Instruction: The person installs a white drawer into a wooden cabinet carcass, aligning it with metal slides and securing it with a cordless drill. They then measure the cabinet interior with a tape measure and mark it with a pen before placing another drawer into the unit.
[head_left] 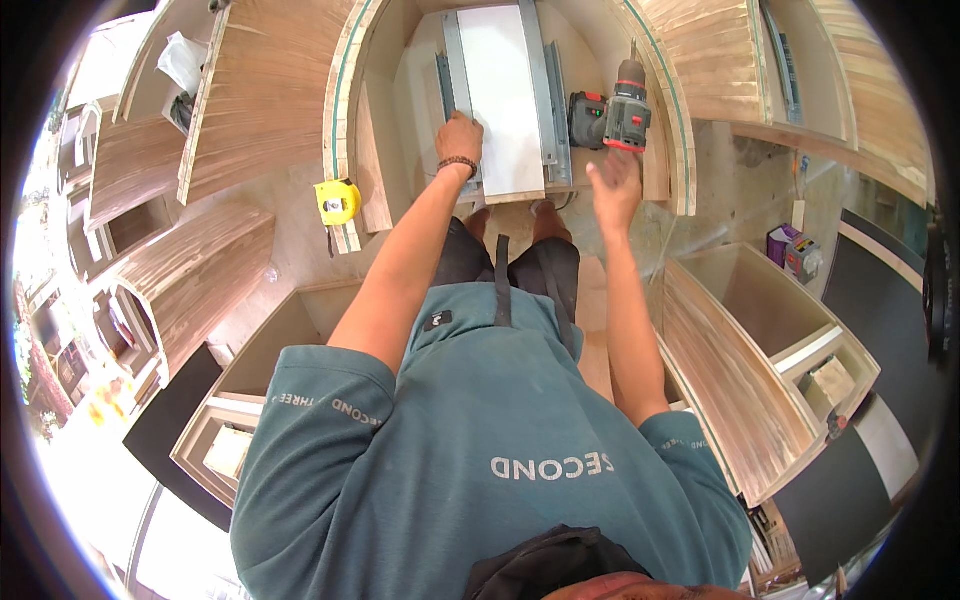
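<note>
In front of me a long white panel (pixel 500 100) lies inside a curved wooden cabinet (pixel 345 110), with a grey metal drawer rail (pixel 457 65) along its left side and another metal rail (pixel 538 70) along its right. My left hand (pixel 460 138), with a beaded bracelet at the wrist, is closed over the left rail at the panel's edge. A grey and red cordless drill (pixel 628 112) lies on its side right of the panel, its bit pointing away from me. Just behind the drill is my right hand (pixel 616 182), thumb apart from the fingers and nothing visible in it.
A yellow tape measure (pixel 338 202) sits on the cabinet's left front edge. Other wooden cabinets (pixel 265 90) stand close on both sides, including one at right (pixel 740 370). A small purple and grey box (pixel 795 252) is on the floor at right.
</note>
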